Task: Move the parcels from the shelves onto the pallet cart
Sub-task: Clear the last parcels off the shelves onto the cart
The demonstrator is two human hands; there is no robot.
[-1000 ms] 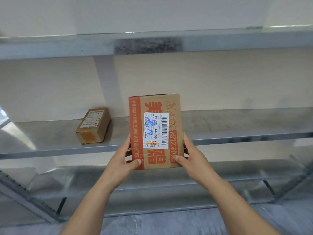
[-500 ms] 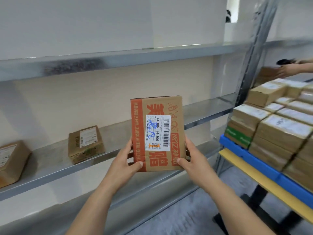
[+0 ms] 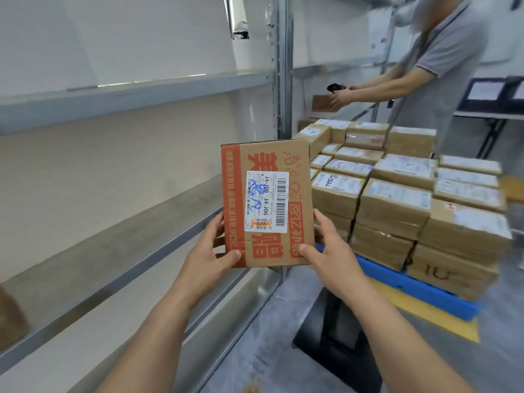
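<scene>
I hold a brown cardboard parcel (image 3: 295, 239) with orange print and a white barcode label upright in front of me. My left hand (image 3: 211, 256) grips its lower left edge, thumb on the front. Its lower right edge sits in the grip of my right hand (image 3: 330, 251). The parcel is in the air, off the metal shelf (image 3: 113, 251) on the left. To the right stands the pallet cart (image 3: 411, 287) with a blue deck, stacked with several taped brown parcels (image 3: 394, 199) in two layers.
A steel shelf upright (image 3: 280, 80) rises just behind the held parcel. Another person in a grey shirt (image 3: 442, 66) stands behind the cart, handling a box (image 3: 321, 104) on the far shelf. A brown parcel corner (image 3: 11, 321) shows at the left edge. Grey floor lies below.
The view has swung right from the shelf toward the pallet cart. The parcel stays held in both hands; the shelf parcels have slid out of view on the left and the other person has appeared.
</scene>
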